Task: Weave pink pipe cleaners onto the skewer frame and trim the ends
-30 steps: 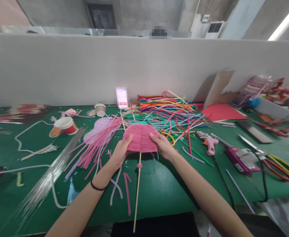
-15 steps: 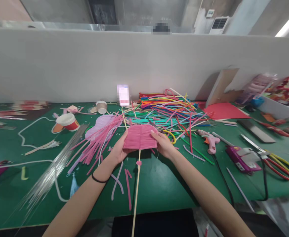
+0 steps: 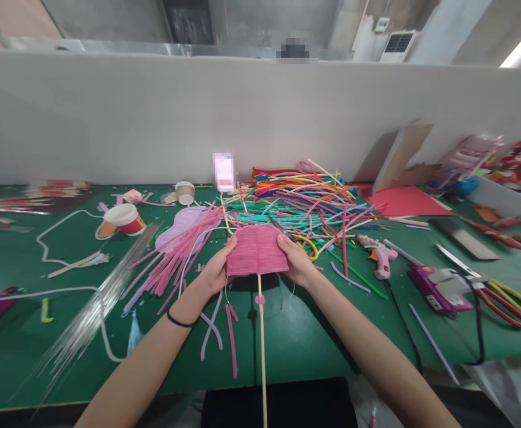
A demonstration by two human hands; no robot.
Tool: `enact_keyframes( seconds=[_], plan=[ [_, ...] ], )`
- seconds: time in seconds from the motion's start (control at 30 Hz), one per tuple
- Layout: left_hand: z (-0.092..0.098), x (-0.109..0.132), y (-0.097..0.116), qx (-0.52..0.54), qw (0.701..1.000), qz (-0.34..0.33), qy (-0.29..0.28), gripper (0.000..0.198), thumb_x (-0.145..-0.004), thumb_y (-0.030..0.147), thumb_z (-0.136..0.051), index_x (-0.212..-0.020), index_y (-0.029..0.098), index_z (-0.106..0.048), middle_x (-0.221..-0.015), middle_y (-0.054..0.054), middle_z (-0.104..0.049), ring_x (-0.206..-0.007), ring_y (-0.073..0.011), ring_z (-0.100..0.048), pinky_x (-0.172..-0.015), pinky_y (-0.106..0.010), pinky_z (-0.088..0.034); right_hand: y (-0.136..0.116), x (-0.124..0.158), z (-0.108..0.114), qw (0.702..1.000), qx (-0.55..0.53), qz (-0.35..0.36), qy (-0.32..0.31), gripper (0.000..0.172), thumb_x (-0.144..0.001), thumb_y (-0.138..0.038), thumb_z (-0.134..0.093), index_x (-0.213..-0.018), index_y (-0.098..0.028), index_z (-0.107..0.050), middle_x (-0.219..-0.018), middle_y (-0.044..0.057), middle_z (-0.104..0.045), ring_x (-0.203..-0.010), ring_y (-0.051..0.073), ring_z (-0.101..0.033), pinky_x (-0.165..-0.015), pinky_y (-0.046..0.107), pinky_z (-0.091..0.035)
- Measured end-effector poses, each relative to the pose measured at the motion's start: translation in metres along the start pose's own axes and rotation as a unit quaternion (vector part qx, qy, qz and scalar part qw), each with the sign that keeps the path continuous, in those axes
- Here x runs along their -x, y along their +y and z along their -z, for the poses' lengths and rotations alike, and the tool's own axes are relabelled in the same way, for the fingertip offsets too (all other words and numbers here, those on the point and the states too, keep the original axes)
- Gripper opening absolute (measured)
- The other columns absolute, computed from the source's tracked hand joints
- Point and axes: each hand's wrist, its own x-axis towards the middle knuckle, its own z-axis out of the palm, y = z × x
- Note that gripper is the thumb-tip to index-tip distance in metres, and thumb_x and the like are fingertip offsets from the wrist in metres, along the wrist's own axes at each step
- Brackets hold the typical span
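Both hands hold a pink fan-shaped panel [image 3: 257,252] by its two sides, just above the table. It is made of rows of fuzzy pink strips with a seam down the middle. My left hand [image 3: 218,267] pinches the left edge, and my right hand [image 3: 296,261] grips the right edge with the thumb on top. From the panel's lower edge a thin wooden stick [image 3: 262,356] runs toward me, with a small pink knot [image 3: 260,300] around it. Thin wire ends hang from both lower corners. Behind the panel lie pink pipe cleaners [image 3: 189,249] and a lilac fuzzy shape [image 3: 177,226].
A heap of coloured pipe cleaners [image 3: 305,196] lies at the back. To the right are a pink glue gun [image 3: 382,258], a purple power strip [image 3: 438,291] and scissors [image 3: 505,297]. Leftward are a paper cup [image 3: 126,219] and a bundle of wires [image 3: 104,297]. A phone [image 3: 223,171] leans against the partition.
The panel has shifted slightly right and tilted, with its lower edge nearer me. The stick's near end has swung to the right. Both hands keep their hold.
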Motion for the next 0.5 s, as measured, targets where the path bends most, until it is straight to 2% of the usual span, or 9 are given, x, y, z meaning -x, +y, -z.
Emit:
enact_keyframes(
  seconds=[0.1, 0.2, 0.3, 0.43, 0.5],
  plan=[
    [0.0, 0.001, 0.001, -0.043, 0.998, -0.043, -0.008, 0.038, -0.091, 0.042, -0.055, -0.114, 0.013, -0.064, -0.086, -0.01, -0.075, -0.071, -0.0209, -0.072, -0.071, -0.034, -0.059, -0.006, -0.003, 0.009, 0.999, 0.02, 0.001, 0.028, 0.032, -0.077, -0.051, -0.065, -0.093, -0.023, -0.063, -0.085, 0.003, -0.073, -0.077, 0.022, -0.069, -0.067, 0.036, -0.054],
    [0.002, 0.002, 0.005, -0.171, 0.973, -0.15, 0.041, 0.039, -0.089, 0.048, -0.054, -0.103, 0.013, -0.068, -0.082, -0.009, -0.073, -0.065, -0.0192, -0.069, -0.06, -0.029, -0.056, -0.021, -0.007, 0.027, 0.993, 0.022, 0.033, 0.112, 0.026, -0.073, -0.044, -0.068, -0.086, -0.022, -0.064, -0.082, 0.002, -0.072, -0.075, 0.021, -0.067, -0.067, 0.033, -0.054],
    [0.008, 0.002, 0.01, -0.302, 0.904, -0.276, 0.125, 0.027, -0.084, 0.041, -0.063, -0.097, 0.018, -0.07, -0.086, -0.008, -0.072, -0.075, -0.0219, -0.067, -0.063, -0.027, -0.051, -0.035, -0.012, 0.051, 0.97, 0.014, 0.081, 0.23, 0.022, -0.069, -0.04, -0.068, -0.079, -0.023, -0.061, -0.076, -0.001, -0.069, -0.068, 0.019, -0.064, -0.061, 0.031, -0.052],
    [0.017, 0.002, 0.018, -0.42, 0.811, -0.369, 0.17, 0.017, -0.081, 0.031, -0.065, -0.094, 0.023, -0.072, -0.102, -0.008, -0.069, -0.106, -0.0294, -0.058, -0.092, -0.036, -0.044, -0.042, -0.019, 0.076, 0.94, 0.041, 0.155, 0.3, 0.025, -0.065, -0.04, -0.066, -0.081, -0.022, -0.059, -0.073, -0.002, -0.066, -0.065, 0.017, -0.061, -0.058, 0.028, -0.048],
    [0.021, 0.002, 0.023, -0.502, 0.749, -0.393, 0.182, 0.02, -0.083, 0.03, -0.06, -0.098, 0.024, -0.071, -0.108, -0.01, -0.065, -0.114, -0.0309, -0.053, -0.102, -0.041, -0.036, -0.04, -0.02, 0.08, 0.93, 0.065, 0.173, 0.319, 0.027, -0.065, -0.041, -0.065, -0.084, -0.022, -0.058, -0.075, -0.002, -0.065, -0.066, 0.016, -0.06, -0.057, 0.027, -0.047]
  ],
)
